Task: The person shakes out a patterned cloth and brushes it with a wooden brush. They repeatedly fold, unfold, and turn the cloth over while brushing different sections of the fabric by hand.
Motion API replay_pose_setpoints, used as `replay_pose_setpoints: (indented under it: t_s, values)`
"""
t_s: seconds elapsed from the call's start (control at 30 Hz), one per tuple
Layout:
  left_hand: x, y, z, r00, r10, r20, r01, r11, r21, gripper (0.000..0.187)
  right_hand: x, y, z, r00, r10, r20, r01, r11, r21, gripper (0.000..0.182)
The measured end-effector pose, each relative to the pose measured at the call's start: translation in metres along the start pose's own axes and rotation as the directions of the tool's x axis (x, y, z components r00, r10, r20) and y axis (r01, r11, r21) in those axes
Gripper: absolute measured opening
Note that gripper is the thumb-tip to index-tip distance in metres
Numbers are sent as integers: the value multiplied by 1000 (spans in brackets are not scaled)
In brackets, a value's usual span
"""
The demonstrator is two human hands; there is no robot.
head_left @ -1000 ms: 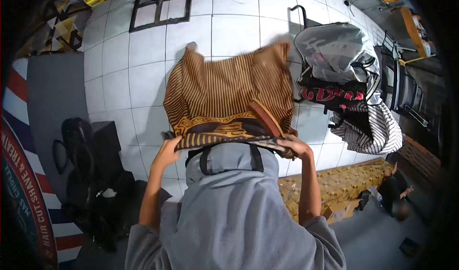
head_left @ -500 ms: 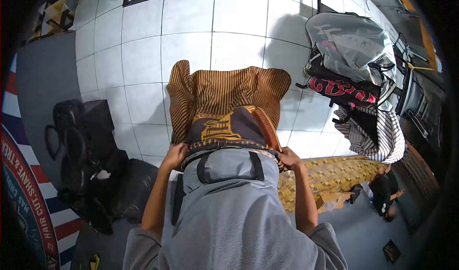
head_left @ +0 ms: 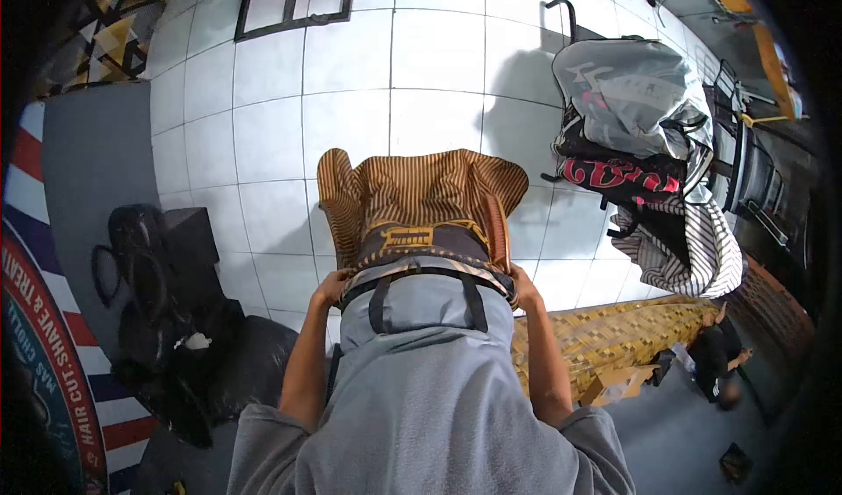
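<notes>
A brown and black striped cloth (head_left: 421,184) with a dark panel and yellow motif (head_left: 409,236) is wrapped round my waist and hangs in front of me. My left hand (head_left: 331,288) is closed on its upper edge at the left side of the waist. At the right side, my right hand (head_left: 524,288) grips the same edge, beside an orange-brown border strip (head_left: 498,232). A grey shirt (head_left: 430,390) and a grey garment with black straps (head_left: 425,300) lie between the hands. The fingertips are partly hidden by the folds.
Black chairs and bags (head_left: 167,320) stand at the left on the tiled floor (head_left: 351,135). A rack with hanging clothes (head_left: 631,100) is at the right, near a patterned yellow mat (head_left: 596,337). Another person (head_left: 715,355) is at the far lower right.
The cloth's upper edge and dark panel have been drawn closer to my waist, and less of the yellow motif shows. Both hands remain at the sides. The view has tilted slightly upward.
</notes>
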State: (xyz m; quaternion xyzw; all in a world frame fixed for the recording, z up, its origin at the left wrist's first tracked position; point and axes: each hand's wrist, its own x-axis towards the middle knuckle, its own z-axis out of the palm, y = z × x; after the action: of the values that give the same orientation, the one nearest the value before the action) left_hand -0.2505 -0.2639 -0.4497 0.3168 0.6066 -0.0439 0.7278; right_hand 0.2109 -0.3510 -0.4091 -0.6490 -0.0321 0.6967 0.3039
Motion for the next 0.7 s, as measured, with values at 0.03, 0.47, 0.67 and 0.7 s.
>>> replay_pose_setpoints:
  t_s: [0.03,0.47,0.67,0.7]
  values:
    - [3,1,-4,998,41,-55,-29,977,213,37,3,-4,-2,999,-37,32,41,994,-103,23]
    - [-61,292,-37,51,903,-427,-391,412,823,15,-30,-241,50,230,-967,-112,533,221,-816,12]
    - [-122,358,-34,-109,900,-423,-534,306,788,10,-75,-295,67,158,-971,-180,643,240,-727,14]
    - [-126,361,-33,-138,906,-401,-529,275,803,9,-78,-296,69,149,-971,-189,652,240,-719,16]
